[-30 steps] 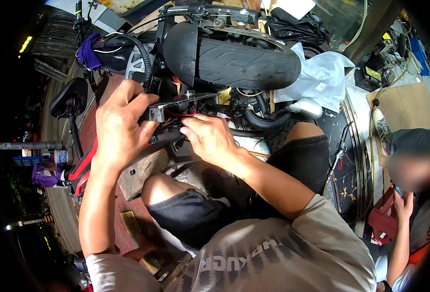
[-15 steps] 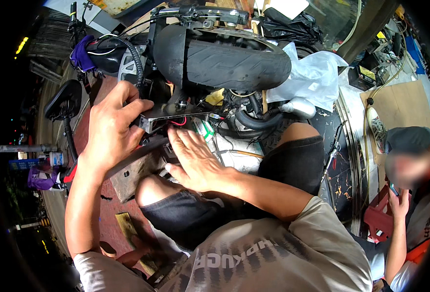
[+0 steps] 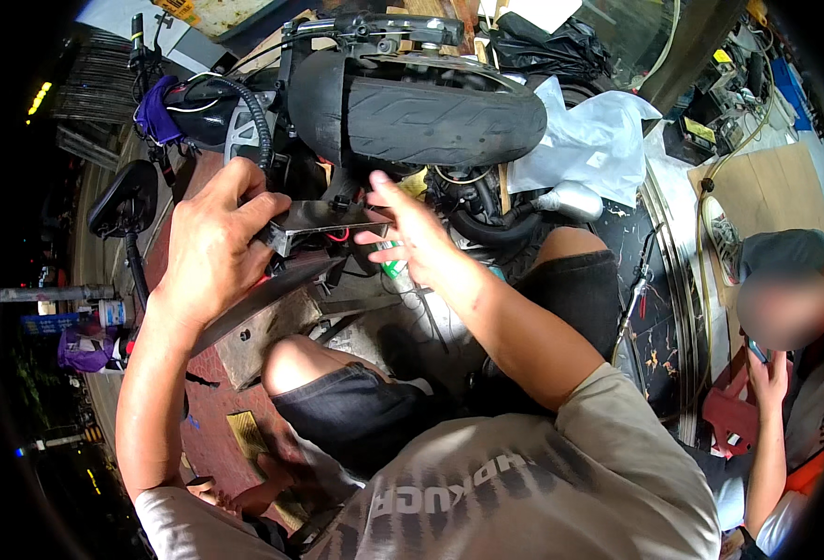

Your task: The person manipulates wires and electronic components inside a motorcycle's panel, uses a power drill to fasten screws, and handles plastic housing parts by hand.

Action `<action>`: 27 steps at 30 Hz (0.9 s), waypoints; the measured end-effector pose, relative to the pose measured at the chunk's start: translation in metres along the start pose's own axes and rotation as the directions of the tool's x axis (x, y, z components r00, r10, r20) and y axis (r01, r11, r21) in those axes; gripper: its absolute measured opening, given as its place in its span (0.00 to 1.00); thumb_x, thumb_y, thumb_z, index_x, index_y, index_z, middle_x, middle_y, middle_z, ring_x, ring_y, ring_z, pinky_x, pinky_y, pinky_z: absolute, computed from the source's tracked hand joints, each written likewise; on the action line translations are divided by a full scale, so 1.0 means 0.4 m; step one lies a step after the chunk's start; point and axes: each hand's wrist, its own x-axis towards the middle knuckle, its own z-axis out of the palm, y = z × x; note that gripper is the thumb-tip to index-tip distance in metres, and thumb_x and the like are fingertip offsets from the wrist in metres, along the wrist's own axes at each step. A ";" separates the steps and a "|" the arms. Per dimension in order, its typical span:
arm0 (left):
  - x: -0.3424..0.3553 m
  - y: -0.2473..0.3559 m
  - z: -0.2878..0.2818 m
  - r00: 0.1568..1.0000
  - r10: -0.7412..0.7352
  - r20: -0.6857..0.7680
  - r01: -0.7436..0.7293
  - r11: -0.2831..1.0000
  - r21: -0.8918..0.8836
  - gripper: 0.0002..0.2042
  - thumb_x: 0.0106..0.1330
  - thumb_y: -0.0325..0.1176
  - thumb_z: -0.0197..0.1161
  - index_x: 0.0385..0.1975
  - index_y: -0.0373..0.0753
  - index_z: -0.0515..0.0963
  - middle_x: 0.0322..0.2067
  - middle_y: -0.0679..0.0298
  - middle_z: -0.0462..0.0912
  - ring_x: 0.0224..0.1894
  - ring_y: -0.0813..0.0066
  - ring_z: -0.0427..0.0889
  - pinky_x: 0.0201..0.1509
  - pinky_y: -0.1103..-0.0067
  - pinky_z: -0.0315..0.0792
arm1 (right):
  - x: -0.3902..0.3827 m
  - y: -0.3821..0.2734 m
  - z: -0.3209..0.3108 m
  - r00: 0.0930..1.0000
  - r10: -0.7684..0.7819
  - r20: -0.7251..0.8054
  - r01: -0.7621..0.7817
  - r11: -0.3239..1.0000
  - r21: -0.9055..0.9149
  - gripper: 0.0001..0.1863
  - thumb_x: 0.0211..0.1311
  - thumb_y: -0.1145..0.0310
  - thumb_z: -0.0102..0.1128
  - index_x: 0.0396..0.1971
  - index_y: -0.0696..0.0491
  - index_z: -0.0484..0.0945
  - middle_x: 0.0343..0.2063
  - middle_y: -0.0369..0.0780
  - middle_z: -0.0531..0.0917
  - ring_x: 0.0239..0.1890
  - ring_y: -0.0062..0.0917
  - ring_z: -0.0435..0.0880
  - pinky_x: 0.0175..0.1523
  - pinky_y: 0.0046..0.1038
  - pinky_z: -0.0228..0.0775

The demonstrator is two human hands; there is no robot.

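Note:
My left hand (image 3: 218, 233) is closed on the left end of a dark flat panel (image 3: 317, 217) with a pale metal-like edge. Red wire (image 3: 339, 237) shows just under that edge. At the panel's right end is my right hand (image 3: 412, 233), its fingers spread and holding nothing; whether they touch the panel I cannot tell. Above both hands lies the motorbike's black tyre (image 3: 449, 121), with a black mudguard (image 3: 317, 107) round its left side. A long dark strip (image 3: 272, 289) slants below the panel. Part of a green-and-white label (image 3: 392, 266) shows under my right hand.
A wooden block (image 3: 253, 341) lies beside my left knee. To the right are a silver muffler (image 3: 571, 201), a clear plastic bag (image 3: 585, 140) and a cable with metal ends (image 3: 638, 294). Another person holding a phone (image 3: 757, 352) is at the far right.
My right hand has come up and right from beneath the panel to its right end, its fingers spreading. My left hand keeps its hold. The dark strip below shows more fully.

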 end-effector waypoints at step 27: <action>-0.085 0.078 0.017 0.928 -0.364 -0.083 0.362 0.931 -0.033 0.49 0.47 0.56 0.87 0.66 0.30 0.79 0.61 0.49 0.82 0.61 0.44 0.83 0.67 0.59 0.76 | 0.133 0.033 0.014 0.920 -0.054 0.388 -0.054 0.964 0.261 0.17 0.73 0.51 0.76 0.51 0.46 0.88 0.47 0.31 0.91 0.47 0.20 0.90 0.53 0.34 0.83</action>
